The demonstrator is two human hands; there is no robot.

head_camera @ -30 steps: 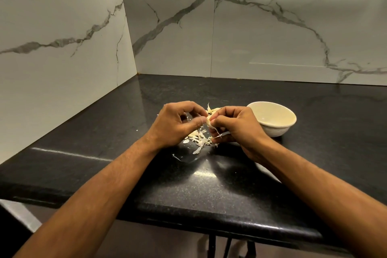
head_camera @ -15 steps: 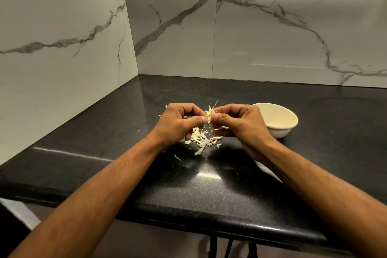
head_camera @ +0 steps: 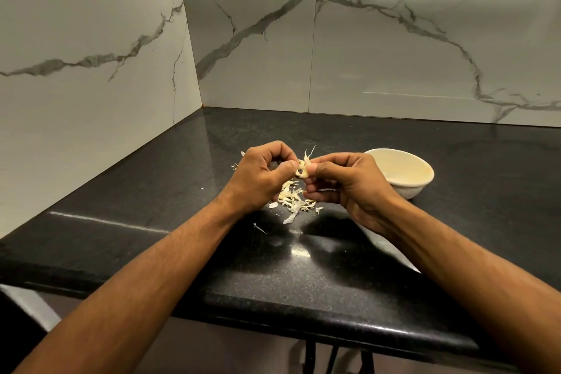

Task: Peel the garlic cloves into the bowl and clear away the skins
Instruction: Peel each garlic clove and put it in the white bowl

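Head view: both hands, left (head_camera: 261,174) and right (head_camera: 349,184), pinch one garlic clove (head_camera: 302,171) in a closed grip above skins (head_camera: 293,199); bowl (head_camera: 403,188) just right.

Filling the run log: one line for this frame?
both hands pinch pale garlic clove | papery skins pile on black counter | cream round bowl right

Single head-worn view, looking forward-down at countertop (head_camera: 303,282) corner from close; marble walls (head_camera: 91,24) behind.
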